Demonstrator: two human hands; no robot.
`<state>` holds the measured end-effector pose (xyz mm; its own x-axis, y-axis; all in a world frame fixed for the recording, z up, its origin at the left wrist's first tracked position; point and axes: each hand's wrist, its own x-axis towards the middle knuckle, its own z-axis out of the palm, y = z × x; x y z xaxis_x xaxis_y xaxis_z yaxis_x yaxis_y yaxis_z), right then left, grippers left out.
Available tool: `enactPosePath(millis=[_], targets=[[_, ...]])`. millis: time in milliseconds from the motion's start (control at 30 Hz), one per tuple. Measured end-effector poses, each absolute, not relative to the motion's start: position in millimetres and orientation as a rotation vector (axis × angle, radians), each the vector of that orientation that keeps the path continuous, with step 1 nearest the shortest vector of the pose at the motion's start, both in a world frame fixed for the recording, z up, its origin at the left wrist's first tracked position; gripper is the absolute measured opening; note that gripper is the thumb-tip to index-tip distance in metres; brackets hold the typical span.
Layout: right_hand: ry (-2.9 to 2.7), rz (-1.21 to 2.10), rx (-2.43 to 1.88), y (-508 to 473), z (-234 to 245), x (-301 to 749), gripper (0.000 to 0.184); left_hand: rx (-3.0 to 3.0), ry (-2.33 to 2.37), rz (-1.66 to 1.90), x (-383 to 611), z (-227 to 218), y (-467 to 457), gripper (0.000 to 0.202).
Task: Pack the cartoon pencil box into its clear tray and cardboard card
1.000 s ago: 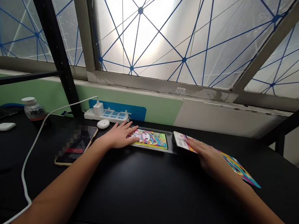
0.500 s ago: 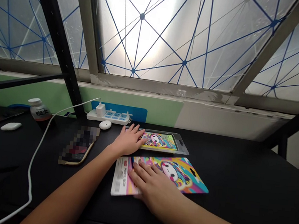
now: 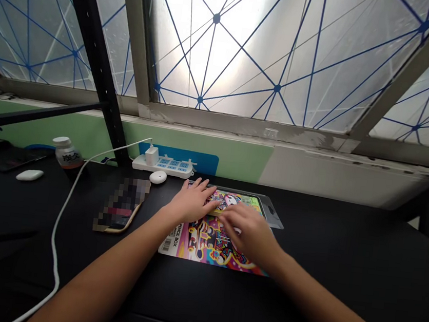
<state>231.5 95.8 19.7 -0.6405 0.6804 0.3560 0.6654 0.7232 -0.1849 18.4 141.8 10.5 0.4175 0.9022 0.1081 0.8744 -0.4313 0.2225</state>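
A colourful cartoon-print pencil box lies in a clear plastic package on the black desk. My left hand rests flat over its left end, fingers spread. In front lies a bright printed backing card, lettered "PENCIL BOX" beside a barcode at its left. My right hand is above the card's far right part, with loosely bent fingers reaching to the box's front edge. Nothing shows between those fingers. The hand and forearm hide the card's right side.
To the left lies a phone, its screen blurred out. A white round case sits by the power strip. Farther left are a white mouse-like object and a bottle. A white cable runs down the desk.
My right hand has lifted from the card and gone up toward the pencil box. The card now lies straighter and closer to the box. My left hand stays on the box.
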Motion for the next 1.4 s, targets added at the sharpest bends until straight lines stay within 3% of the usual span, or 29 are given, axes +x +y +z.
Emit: enactPosePath(millis=[133,367,733,933,1100,1267,1400], targets=[[-2.495,0.043,-1.304,146.0,32.0,271.5,0.038,2.540,1.586,0.319,17.9,12.0,141.8,0.073],[-2.687,0.246,-1.372,198.1,38.2,295.5,0.056,2.537,1.598,0.338,17.6,10.1,143.6,0.072],[-2.410,0.008,-1.324,165.6,28.6,287.3,0.045,2.615,1.702,0.566,13.4,22.3,137.0,0.065],[-2.313,-0.156,-1.130,127.5,35.4,288.1,0.017,2.721,1.698,0.728,8.3,56.4,119.0,0.034],[-2.260,-0.346,-1.005,70.0,35.1,307.6,0.035,2.850,1.553,1.067,13.4,59.9,60.4,0.029],[-2.373,-0.414,-0.924,19.8,4.1,318.8,0.044,2.688,1.547,1.083,8.0,10.3,7.2,0.036],[-2.403,-0.129,-1.045,12.4,-8.1,319.2,0.036,2.365,1.644,0.872,-0.4,-13.6,-3.5,0.066]])
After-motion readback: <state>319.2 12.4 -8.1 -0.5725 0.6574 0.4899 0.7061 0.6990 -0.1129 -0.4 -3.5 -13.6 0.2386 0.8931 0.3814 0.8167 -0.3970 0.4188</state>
